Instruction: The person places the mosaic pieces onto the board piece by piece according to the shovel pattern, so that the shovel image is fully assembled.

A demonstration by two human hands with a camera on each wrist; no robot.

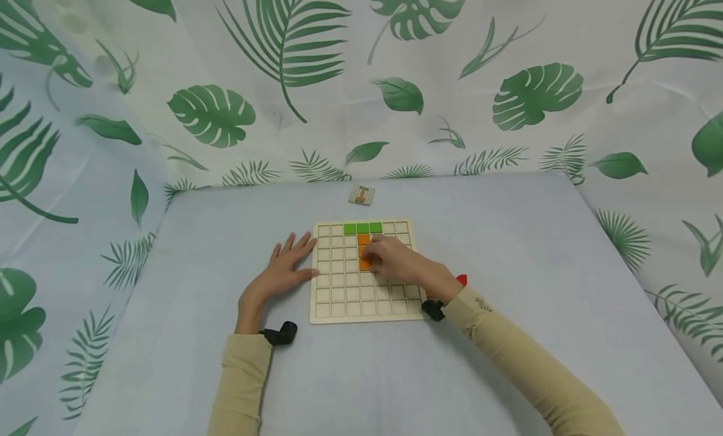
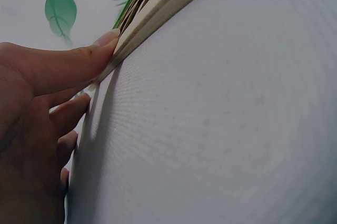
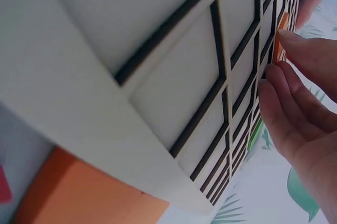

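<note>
Pinch of right hand [image 1: 397, 260], barely parted, holds orange piece [image 3: 277, 48] at head-frame centre; best kept flat and square, spread left hand [image 1: 284, 268] steadying grid board's [image 1: 339, 295] left edge.

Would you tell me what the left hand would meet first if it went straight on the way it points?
The board, most likely: the left hand rests its thumb against the edge, though fingertip depth is unclear.
</note>
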